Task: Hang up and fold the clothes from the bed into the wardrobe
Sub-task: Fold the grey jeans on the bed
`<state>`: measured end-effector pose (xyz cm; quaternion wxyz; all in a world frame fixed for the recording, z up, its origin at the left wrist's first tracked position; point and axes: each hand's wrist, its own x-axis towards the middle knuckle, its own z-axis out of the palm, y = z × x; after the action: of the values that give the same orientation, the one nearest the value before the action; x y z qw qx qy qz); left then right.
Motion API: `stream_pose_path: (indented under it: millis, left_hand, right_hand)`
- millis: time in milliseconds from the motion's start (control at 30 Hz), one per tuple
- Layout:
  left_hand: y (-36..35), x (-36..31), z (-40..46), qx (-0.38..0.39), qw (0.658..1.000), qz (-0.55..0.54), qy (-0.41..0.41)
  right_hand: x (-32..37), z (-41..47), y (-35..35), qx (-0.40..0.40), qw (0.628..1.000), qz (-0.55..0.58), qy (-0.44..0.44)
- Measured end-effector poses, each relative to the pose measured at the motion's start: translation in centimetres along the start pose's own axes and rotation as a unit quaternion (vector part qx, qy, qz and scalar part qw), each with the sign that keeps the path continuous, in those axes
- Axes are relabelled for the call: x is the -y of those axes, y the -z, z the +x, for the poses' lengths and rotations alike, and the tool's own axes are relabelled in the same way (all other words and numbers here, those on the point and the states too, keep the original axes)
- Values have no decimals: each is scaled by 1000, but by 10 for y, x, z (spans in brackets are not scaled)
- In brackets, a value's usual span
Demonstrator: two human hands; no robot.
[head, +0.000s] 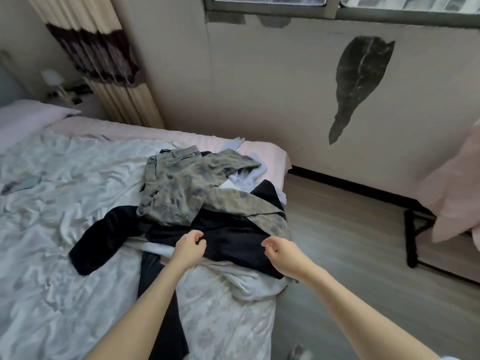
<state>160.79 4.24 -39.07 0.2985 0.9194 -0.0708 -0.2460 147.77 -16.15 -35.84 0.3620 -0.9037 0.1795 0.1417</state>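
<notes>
Pale crumpled bedding covers the bed point(65, 229), the largest thing before us, and the clothes sit heaped near its foot corner by the floor, within easy reach from where we stand. The wardrobe is not in view. On top of the heap lies a pair of camouflage trousers point(181, 185), draped over a dark long-sleeved top point(228, 240) whose sleeve trails left across the sheet; white garments point(249, 178) peek out beneath. We judge the dark top is the piece about to be lifted, since both hands hang over its body. Our left hand point(188, 249) hovers with fingers loosely curled, thumb near the forefinger, holding nothing that we can see. Our right hand point(281, 255) is likewise loosely curled and empty, just above the cloth; whether either touches it we cannot tell.
</notes>
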Motion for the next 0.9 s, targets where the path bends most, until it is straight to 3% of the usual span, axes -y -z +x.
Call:
stream_pose_path:
  millis: [333, 500, 733, 800, 900]
  left_hand:
    - [73, -21, 199, -58, 997, 15, 45]
    - [88, 6, 292, -63, 992, 46, 98]
    - [69, 65, 377, 62, 958, 180, 215]
    - [56, 68, 385, 15, 965, 186, 184]
    - [43, 64, 370, -68, 990, 122, 33]
  right_hand:
    - [56, 239, 23, 62, 992, -64, 88]
    - [87, 359, 10, 89, 982, -112, 121]
    - [96, 460, -35, 120, 960, -162, 194]
    - [96, 478, -39, 96, 949, -190, 232]
    - [98, 502, -37, 94, 929, -226, 279]
